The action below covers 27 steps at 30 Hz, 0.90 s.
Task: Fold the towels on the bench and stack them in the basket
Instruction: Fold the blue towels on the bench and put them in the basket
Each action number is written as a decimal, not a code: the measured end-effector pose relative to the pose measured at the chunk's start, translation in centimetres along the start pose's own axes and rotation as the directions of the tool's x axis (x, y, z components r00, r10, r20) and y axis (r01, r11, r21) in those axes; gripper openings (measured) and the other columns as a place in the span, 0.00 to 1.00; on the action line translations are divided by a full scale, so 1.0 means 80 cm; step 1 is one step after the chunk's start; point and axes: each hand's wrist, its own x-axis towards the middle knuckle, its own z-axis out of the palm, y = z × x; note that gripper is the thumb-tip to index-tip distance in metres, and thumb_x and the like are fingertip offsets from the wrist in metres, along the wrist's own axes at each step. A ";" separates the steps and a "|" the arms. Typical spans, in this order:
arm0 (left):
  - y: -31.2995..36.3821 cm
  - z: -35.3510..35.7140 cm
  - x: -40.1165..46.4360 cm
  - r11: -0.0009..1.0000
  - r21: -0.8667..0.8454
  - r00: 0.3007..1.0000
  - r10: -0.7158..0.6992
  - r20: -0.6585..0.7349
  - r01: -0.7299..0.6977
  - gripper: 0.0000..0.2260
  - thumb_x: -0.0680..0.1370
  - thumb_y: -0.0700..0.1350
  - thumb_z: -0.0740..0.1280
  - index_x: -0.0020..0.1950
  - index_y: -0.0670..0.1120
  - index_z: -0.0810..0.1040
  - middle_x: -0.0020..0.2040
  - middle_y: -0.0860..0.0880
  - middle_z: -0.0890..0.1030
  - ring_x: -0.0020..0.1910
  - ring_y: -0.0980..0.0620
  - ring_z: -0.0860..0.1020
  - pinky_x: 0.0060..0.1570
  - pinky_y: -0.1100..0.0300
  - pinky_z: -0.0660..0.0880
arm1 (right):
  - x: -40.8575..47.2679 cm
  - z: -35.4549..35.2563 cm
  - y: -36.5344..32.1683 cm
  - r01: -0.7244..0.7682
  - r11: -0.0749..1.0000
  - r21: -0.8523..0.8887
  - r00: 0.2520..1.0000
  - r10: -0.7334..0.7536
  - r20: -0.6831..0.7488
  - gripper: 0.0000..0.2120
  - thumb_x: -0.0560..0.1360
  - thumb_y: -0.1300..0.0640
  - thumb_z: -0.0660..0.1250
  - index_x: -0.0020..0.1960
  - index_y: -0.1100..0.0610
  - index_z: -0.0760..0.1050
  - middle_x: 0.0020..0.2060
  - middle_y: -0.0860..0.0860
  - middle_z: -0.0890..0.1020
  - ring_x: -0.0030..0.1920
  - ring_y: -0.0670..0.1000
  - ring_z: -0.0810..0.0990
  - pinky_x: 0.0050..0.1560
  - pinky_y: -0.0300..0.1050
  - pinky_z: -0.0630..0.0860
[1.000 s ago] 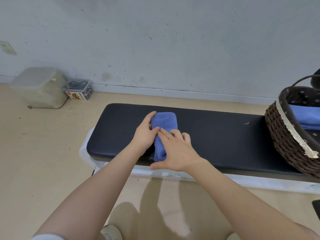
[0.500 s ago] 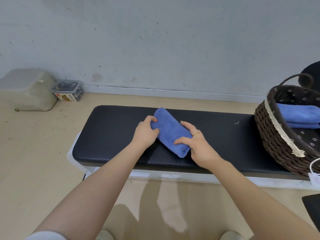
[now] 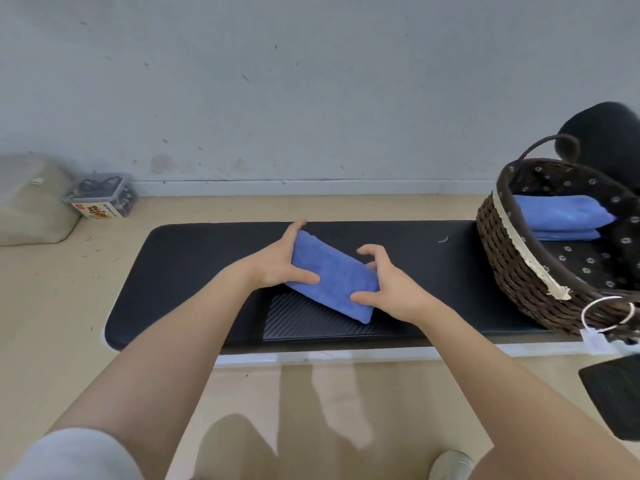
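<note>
A folded blue towel (image 3: 332, 275) is held slantwise just above the middle of the black padded bench (image 3: 194, 258). My left hand (image 3: 277, 261) grips its upper left end, thumb across the top. My right hand (image 3: 384, 285) grips its lower right end, fingers curled over the far edge. At the bench's right end stands a dark wicker basket (image 3: 512, 268) with a flowered lining. Inside it lies a stack of folded blue towels (image 3: 561, 216).
A beige lidded bin (image 3: 31, 199) and a small clear box (image 3: 100, 195) sit on the floor by the wall at left. A black round object (image 3: 609, 133) stands behind the basket. A dark flat thing (image 3: 616, 393) lies at the lower right edge.
The towel has been turned from lengthwise to slanted and lifted slightly. Both hands shifted from pressing on top to gripping its two ends. The view has swung right, showing more of the basket.
</note>
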 end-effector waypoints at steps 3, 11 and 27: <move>0.008 0.022 -0.009 0.998 0.062 0.999 0.002 -0.036 0.000 0.42 0.72 0.49 0.72 0.75 0.55 0.46 0.72 0.48 0.61 0.65 0.49 0.67 0.58 0.61 0.64 | -0.014 -0.015 0.003 -0.158 0.986 0.060 0.987 0.155 0.048 0.36 0.69 0.55 0.72 0.72 0.49 0.57 0.56 0.52 0.74 0.53 0.51 0.75 0.52 0.43 0.73; 0.128 0.072 -0.030 0.877 -0.428 0.976 0.190 -0.110 -0.219 0.11 0.75 0.42 0.69 0.54 0.54 0.75 0.51 0.57 0.82 0.52 0.57 0.81 0.46 0.67 0.77 | -0.093 -0.132 0.018 0.017 0.825 0.565 0.992 0.057 -0.113 0.21 0.62 0.60 0.75 0.53 0.58 0.76 0.46 0.53 0.83 0.47 0.51 0.82 0.44 0.44 0.79; 0.366 0.233 0.128 0.974 0.122 0.981 0.185 0.054 -0.191 0.11 0.80 0.41 0.57 0.63 0.45 0.65 0.33 0.49 0.66 0.29 0.54 0.65 0.27 0.62 0.63 | -0.081 -0.355 0.209 -0.501 0.742 0.445 0.745 0.632 -0.215 0.20 0.76 0.59 0.65 0.66 0.60 0.68 0.63 0.58 0.73 0.60 0.59 0.75 0.54 0.53 0.76</move>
